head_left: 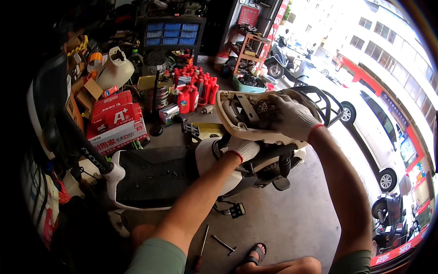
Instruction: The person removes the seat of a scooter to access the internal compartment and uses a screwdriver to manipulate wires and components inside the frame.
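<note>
White step-through scooter (211, 163) is seen in the head view, standing across the middle of the workshop floor (315, 205), with its ribbed black footboard (153, 176) toward the left edge of that floor and its rear end toward the doorway edge. Above the rear end, an off-white tail fairing (262, 136) is tilted, its cavity turned upward; a pale slotted bracket (246, 108) and some wiring can be made out within. By its far end a black tubular rack (341, 111) is seen.

White knitted gloves are worn on both hands. The right hand (295, 118) is laid over the fairing, its fingers bent down into the cavity; whether anything is gripped there cannot be told. The left hand (245, 149) is placed lower, beneath the fairing's near edge and against the scooter body; its fingertips are hidden, so its grip cannot be told either.

Below the body a black pedal (237, 210) is shown. Toward the near edge of the floor, a screwdriver (198, 263) with a reddish handle is laid beside a T-handled wrench (224, 245), the two apart, near a sandalled foot (255, 254). Toward the far edge, red bottles (212, 93) are clustered, and red cartons (116, 119) are stacked toward the left edge. Outside, a white car (376, 132) is parked.
</note>
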`<state>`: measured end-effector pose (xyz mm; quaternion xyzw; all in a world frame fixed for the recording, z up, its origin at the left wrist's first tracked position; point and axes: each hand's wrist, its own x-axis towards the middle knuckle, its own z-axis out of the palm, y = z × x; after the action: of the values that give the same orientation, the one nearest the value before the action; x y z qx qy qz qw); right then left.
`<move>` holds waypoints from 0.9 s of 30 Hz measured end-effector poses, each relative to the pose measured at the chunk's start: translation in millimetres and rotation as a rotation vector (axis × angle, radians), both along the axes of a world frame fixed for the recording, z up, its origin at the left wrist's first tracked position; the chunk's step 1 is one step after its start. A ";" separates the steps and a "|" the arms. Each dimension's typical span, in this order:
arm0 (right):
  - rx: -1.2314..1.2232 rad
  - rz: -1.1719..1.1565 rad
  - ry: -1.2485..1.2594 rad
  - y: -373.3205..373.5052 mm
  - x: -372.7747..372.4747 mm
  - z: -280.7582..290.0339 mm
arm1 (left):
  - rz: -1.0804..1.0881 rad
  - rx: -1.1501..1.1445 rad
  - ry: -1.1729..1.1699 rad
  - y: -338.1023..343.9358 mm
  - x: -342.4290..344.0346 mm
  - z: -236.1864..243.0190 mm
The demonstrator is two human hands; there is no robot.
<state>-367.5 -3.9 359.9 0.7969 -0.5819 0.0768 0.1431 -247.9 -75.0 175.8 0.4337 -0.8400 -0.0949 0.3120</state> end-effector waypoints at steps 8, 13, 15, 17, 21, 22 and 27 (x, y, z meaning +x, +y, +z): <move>-0.016 -0.024 0.078 -35.8 -18.1 2.0 | -0.051 -0.082 0.208 -22.0 -14.0 -40.9; -0.047 -0.073 0.013 -39.9 -15.6 3.9 | -0.077 -0.131 0.209 -26.9 -14.1 -50.2; -0.060 -0.099 -0.013 -42.8 -14.8 2.6 | -0.106 -0.116 0.237 -26.2 -12.9 -50.0; -0.055 -0.133 -0.011 -45.1 -12.5 0.7 | -0.108 -0.090 0.231 -22.9 -13.8 -49.2; -0.110 -0.148 0.018 -49.2 -15.7 -4.5 | -0.061 -0.134 0.278 -18.7 -19.4 -50.5; -0.106 -0.148 0.015 -50.1 -13.2 -3.2 | -0.047 -0.169 0.322 -21.7 -19.3 -56.5; -0.121 -0.126 0.011 -50.4 -14.8 -5.2 | -0.043 -0.335 0.506 -35.0 -23.3 -66.3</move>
<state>-382.3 -54.3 354.7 0.7491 -0.6242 0.0986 0.1988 -271.2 -110.0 109.5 0.3210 -0.7485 -0.0666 0.5764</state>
